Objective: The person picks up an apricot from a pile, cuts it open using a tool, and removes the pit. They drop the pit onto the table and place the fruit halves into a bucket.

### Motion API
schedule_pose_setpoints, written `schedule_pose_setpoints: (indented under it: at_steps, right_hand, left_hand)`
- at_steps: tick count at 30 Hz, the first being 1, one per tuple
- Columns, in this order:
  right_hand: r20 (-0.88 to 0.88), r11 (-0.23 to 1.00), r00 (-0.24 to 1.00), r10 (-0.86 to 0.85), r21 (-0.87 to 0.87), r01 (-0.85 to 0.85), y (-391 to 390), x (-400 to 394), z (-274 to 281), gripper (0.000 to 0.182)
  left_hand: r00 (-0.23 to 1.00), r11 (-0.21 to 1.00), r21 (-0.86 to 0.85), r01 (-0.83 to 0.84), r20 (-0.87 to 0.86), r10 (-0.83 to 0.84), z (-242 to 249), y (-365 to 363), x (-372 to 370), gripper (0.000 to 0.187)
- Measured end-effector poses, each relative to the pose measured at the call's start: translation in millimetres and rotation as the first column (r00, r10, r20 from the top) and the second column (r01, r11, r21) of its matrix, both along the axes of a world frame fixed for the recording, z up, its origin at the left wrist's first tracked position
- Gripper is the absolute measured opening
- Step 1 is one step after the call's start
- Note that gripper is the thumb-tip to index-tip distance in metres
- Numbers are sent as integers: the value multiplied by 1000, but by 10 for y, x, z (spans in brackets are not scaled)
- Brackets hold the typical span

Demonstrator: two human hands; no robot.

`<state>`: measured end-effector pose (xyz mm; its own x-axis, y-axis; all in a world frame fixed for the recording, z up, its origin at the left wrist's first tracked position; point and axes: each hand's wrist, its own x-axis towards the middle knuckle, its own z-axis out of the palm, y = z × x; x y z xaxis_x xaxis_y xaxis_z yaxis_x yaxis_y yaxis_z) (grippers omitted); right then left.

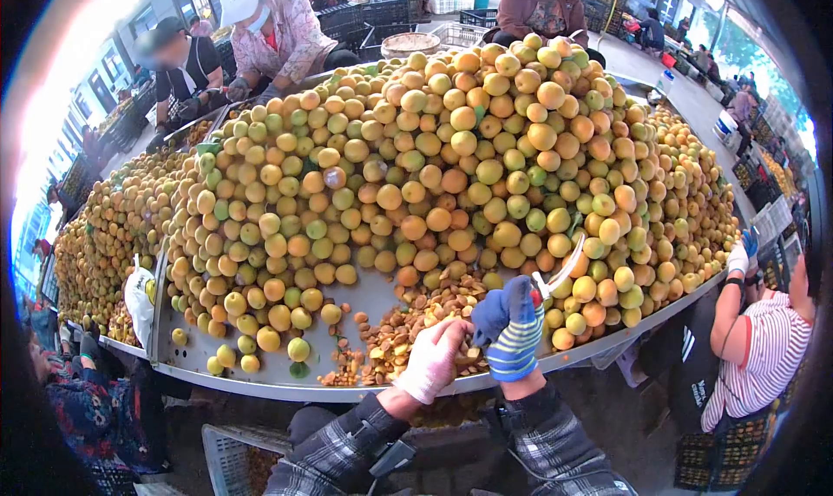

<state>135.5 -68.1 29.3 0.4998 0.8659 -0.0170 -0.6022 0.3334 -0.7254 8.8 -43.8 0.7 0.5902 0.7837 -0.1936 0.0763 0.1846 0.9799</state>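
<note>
My left hand (431,361), in a thin whitish glove, is closed at the table's front edge. Its fingers curl around something I cannot make out. Against its fingertips is my right hand (514,329), in a blue knit glove with yellow and white stripes. That hand is closed on a slim curved knife (568,266), whose pale blade points up and away to the right. Just beyond both hands lies a heap of cut apricot halves and pits (425,322). A large mound of whole apricots (416,175) rises behind it.
The metal table (286,394) has a raised front rim. A white bag (140,301) hangs at a divider on the left. Co-workers sit around the table, one in a striped shirt (764,348) at right. A plastic crate (230,457) stands below, left of my legs.
</note>
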Motion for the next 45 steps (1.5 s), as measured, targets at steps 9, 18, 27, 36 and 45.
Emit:
schedule_pose_setpoints:
  at_steps: [9,18,27,36,45]
  right_hand:
    - [-320,993,940,121,40,-115,77,82,-224,51]
    - [-450,991,883,134,36,-132,113,59,-275,54]
    - [-528,953,797,295,219,-208,176,194,-399,56]
    - [630,950,732,261,-304,-77,-88,-1,-173,39]
    - [733,971,651,199,-239,-28,-79,-284,-376,21]
  left_hand:
    - [984,986,60,-156,96,149,-122,-128,18,36]
    - [974,973,108,-205,122,192,-94,-158,-8,39]
    - [958,978,-37,-204,201,207,-73,-120,23,38]
    - [931,864,346,-364,136,338,-71,117,-24,60]
    - [939,882,331,-336,49,339,54,10,-99,53]
